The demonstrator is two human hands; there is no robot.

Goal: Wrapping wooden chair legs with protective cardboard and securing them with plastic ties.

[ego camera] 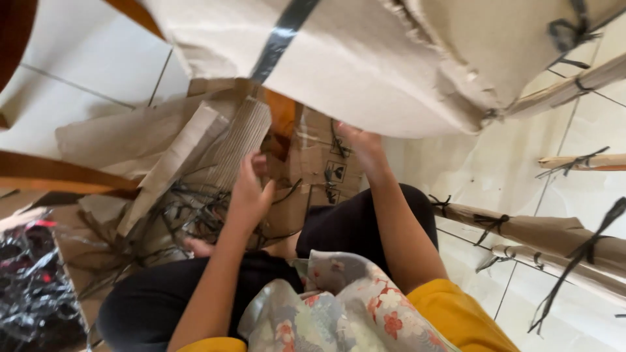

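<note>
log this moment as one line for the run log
left hand: on corrugated brown cardboard strip | right hand: on large torn brown cardboard sheet | rolled cardboard bundles tied with black strips: on tiled floor, right

Soft daylight fills the scene, brightest on the right, where the pale floor tiles (587,130) wash out almost to white. The big sheet of cardboard (365,65) overhead is evenly lit, with a dim shadow beneath it over the torn scraps. Motion blur softens nearly everything (the left hand (248,195) and right hand (362,146) most of all), so finger edges smear. The wide lens bends straight lines near the corners. The black plastic (32,280) at lower left shows small glints.
</note>
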